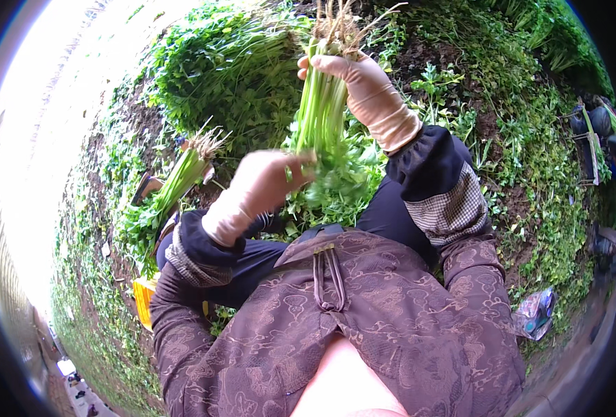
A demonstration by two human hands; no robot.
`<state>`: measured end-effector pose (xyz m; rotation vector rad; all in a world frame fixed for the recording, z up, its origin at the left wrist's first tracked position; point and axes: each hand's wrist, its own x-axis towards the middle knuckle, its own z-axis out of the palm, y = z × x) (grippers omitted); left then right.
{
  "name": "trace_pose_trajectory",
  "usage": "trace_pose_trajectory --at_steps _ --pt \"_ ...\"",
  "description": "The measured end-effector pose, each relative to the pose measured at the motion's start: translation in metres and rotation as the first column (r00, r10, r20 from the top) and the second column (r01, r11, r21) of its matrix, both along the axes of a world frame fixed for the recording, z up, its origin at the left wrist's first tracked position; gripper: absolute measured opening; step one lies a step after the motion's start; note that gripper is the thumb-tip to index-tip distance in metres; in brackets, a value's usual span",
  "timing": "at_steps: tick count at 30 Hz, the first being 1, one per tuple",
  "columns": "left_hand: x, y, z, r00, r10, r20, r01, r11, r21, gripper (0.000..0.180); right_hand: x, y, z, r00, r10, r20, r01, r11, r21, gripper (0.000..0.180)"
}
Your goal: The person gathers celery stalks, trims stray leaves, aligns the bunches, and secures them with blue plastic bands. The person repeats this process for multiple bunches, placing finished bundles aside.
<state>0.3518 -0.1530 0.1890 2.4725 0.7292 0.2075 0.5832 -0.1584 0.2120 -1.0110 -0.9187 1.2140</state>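
Observation:
In my gloved right hand (367, 87) is a bunch of celery (322, 104), gripped just below its roots. The brown, stringy roots (335, 28) point up and away from me, and the leaves hang toward my lap. My left hand (263, 186), gloved too, is beside the lower stalks. Its fingers are smeared by motion, so whether they grip any stems is unclear. A second bunch of celery (183, 174) leans by my left knee, roots upward.
A large heap of leafy celery (228, 76) lies ahead to the left. Low greens and bare soil (485, 125) spread on the right. An orange-yellow object (143, 302) is by my left side, and a crumpled plastic bag (534, 313) lies at my right.

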Motion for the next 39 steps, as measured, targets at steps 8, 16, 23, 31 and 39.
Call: trace_pose_trajectory --at_steps 8,16,23,31,39 --pt "0.05 -0.003 0.006 0.823 0.429 0.374 0.19 0.413 -0.891 0.049 -0.017 -0.012 0.003 0.903 0.293 -0.314 -0.282 0.956 0.08 0.041" --pt "0.027 -0.014 -0.006 0.765 0.55 0.336 0.152 0.352 -0.924 0.049 0.037 0.006 0.006 0.938 -0.289 -0.191 0.291 0.957 -0.017 0.077" --pt "0.022 -0.016 -0.002 0.789 0.519 0.329 0.166 0.336 -0.927 0.052 -0.027 -0.008 -0.015 0.85 0.49 -0.196 -0.484 0.871 0.078 0.079" --pt "0.001 -0.013 -0.006 0.765 0.555 0.327 0.162 0.326 -0.931 0.043 -0.03 -0.013 -0.01 0.884 0.405 0.231 -0.439 0.89 0.119 0.061" --pt "-0.018 -0.013 -0.027 0.57 0.712 0.41 0.235 0.337 -0.912 0.034 -0.022 -0.019 -0.02 0.629 0.273 0.728 -0.368 0.929 -0.03 0.008"
